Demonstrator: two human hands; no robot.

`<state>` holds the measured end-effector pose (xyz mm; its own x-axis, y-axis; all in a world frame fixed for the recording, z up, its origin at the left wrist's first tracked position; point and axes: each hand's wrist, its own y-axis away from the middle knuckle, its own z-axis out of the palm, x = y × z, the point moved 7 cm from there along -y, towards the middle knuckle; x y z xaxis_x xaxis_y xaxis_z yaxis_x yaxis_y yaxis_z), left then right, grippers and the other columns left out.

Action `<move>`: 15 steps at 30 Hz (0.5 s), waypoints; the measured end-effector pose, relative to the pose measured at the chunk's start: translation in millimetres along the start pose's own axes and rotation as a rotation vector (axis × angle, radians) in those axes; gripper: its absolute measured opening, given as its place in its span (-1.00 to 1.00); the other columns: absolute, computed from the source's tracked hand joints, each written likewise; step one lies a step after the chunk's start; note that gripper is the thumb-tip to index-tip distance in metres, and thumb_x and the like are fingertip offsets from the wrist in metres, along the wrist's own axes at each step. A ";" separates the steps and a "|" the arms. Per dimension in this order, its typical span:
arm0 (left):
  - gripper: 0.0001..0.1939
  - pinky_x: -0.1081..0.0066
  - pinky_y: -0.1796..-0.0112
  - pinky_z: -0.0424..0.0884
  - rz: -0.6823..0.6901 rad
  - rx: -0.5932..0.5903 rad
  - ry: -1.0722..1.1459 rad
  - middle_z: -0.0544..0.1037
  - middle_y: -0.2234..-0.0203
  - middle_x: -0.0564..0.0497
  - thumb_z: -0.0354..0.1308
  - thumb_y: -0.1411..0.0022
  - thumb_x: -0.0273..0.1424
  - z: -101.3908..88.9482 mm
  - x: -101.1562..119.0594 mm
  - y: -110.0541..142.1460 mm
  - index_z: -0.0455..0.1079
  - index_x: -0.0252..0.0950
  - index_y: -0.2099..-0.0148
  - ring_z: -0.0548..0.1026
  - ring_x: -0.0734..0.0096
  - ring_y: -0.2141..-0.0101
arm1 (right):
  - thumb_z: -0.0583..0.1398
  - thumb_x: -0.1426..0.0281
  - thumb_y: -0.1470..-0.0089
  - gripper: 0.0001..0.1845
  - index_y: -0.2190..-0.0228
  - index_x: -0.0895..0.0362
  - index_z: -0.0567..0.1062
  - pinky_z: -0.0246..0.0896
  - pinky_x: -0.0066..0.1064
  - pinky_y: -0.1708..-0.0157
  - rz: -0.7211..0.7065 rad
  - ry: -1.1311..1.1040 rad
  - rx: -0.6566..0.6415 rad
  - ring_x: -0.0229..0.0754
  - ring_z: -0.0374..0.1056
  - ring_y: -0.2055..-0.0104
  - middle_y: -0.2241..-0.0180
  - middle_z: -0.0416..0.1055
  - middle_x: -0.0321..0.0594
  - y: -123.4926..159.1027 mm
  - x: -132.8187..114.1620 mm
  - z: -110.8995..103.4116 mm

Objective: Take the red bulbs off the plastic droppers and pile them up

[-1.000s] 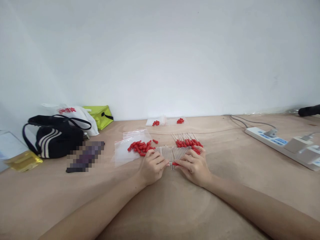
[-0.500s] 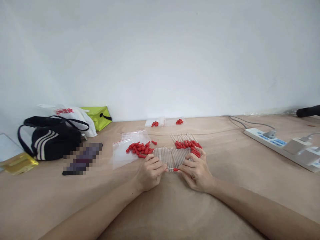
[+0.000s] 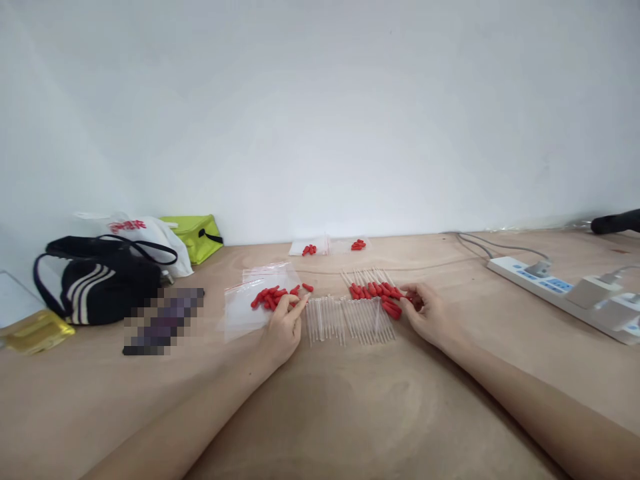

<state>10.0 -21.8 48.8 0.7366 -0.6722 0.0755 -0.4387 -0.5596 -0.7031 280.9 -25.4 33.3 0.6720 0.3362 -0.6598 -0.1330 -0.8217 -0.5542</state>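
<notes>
My left hand is beside a pile of red rubber bulbs, index finger stretched out and the fingers apart; nothing shows in it. My right hand is curled at the right end of a row of glass droppers with red bulbs, whose tubes point away from me. A bit of red shows between its thumb and fingers, seemingly a dropper's bulb; the rest is hidden. Between my hands lie two side-by-side groups of bare glass tubes. A few red bulbs sit against their upper right end.
Clear plastic bags lie under the pile. Farther back are two small bags with red bulbs. Black bag, white bag and green box bag stand left; a white power strip with plugs lies right.
My hands, together in front holding a tube with a red bulb, have parted. The left moved back to the loose bulbs, the right to the dropper row. The bare tubes are uncovered.
</notes>
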 end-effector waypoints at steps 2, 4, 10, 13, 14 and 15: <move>-0.59 0.43 0.27 0.38 0.018 0.004 0.006 0.30 0.34 -0.06 -0.18 -0.13 -0.64 3.1 1.3 -1.3 0.28 -0.35 0.01 0.38 0.46 0.34 | 0.07 0.26 0.05 -0.80 0.45 0.14 0.37 0.09 -0.46 0.58 0.050 0.066 0.009 -0.30 0.18 0.58 0.57 0.31 -0.29 -1.3 4.6 -4.9; -0.61 0.39 0.24 0.39 0.031 0.001 0.012 0.31 0.33 -0.08 -0.18 -0.12 -0.63 4.8 2.4 -1.7 0.30 -0.37 0.04 0.38 0.40 0.30 | 0.09 0.26 0.09 -0.82 0.51 0.12 0.36 0.06 -0.46 0.57 0.077 0.122 0.006 -0.30 0.18 0.58 0.58 0.32 -0.31 -1.5 7.2 -7.5; -0.71 0.44 0.35 0.42 -0.034 -0.106 0.130 0.33 0.24 -0.11 -0.08 -0.18 -0.46 9.3 5.5 -1.1 0.29 -0.36 0.05 0.40 0.50 0.43 | 0.08 0.32 0.12 -0.87 0.57 0.09 0.37 0.05 -0.42 0.46 0.111 0.238 -0.063 -0.25 0.25 0.50 0.53 0.40 -0.32 0.5 10.1 -2.8; -0.70 0.46 0.41 0.43 -0.054 -0.158 0.210 0.32 0.18 -0.12 -0.03 -0.18 -0.36 12.2 6.7 0.1 0.28 -0.35 0.05 0.37 0.60 0.54 | 0.07 0.34 0.11 -0.87 0.55 0.07 0.40 0.01 -0.39 0.42 0.108 0.314 -0.091 -0.22 0.28 0.46 0.50 0.42 -0.34 1.7 9.3 -1.2; -0.69 0.46 0.42 0.44 -0.063 -0.165 0.231 0.31 0.17 -0.12 -0.02 -0.18 -0.34 12.9 6.1 0.7 0.28 -0.35 0.05 0.35 0.63 0.56 | 0.07 0.32 0.09 -0.86 0.54 0.06 0.41 0.00 -0.38 0.40 0.100 0.346 -0.087 -0.20 0.29 0.43 0.49 0.43 -0.33 1.9 8.4 -1.9; -0.68 0.45 0.42 0.44 -0.071 -0.169 0.245 0.31 0.16 -0.12 -0.01 -0.17 -0.31 13.4 5.4 1.3 0.29 -0.34 0.05 0.36 0.63 0.56 | 0.06 0.31 0.07 -0.83 0.53 0.06 0.41 -0.01 -0.36 0.39 0.083 0.376 -0.075 -0.18 0.29 0.40 0.47 0.44 -0.32 2.0 6.7 -2.9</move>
<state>20.3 -19.6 38.8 0.6316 -0.7137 0.3028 -0.4847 -0.6683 -0.5642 287.2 -26.1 29.2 0.8832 0.0868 -0.4609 -0.1538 -0.8748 -0.4594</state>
